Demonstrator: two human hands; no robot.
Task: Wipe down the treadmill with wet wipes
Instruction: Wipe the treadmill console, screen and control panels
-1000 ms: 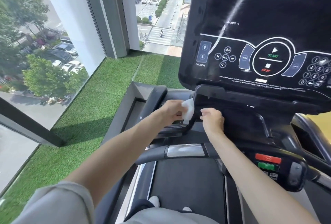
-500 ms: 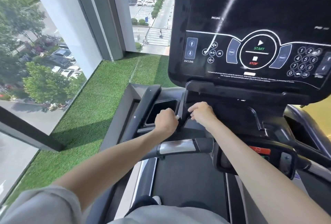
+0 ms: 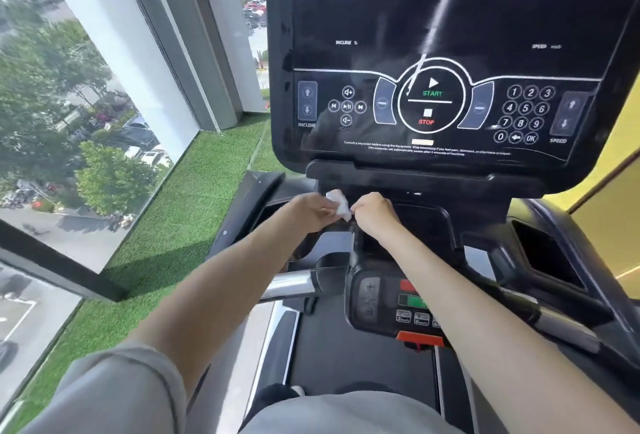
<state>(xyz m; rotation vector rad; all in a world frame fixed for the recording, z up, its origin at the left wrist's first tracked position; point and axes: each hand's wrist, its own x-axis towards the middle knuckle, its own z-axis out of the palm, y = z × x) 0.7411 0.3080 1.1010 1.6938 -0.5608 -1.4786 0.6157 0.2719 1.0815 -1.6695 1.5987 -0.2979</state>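
Beside a tall window (image 3: 86, 104) and green turf (image 3: 194, 211), the left hand (image 3: 310, 213) and right hand (image 3: 375, 215) both pinch a crumpled white wipe (image 3: 338, 205) between them, just below the console (image 3: 450, 28) of the treadmill (image 3: 349, 357). A dark pocket (image 3: 540, 257) lies to the right, contents unclear.

console (image 3: 450, 17) top cropped, wipe (image 3: 339, 206) — half hidden

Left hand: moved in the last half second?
Yes. The left hand, gripping the wipe, has gone up from the silver handlebar toward the console ledge.
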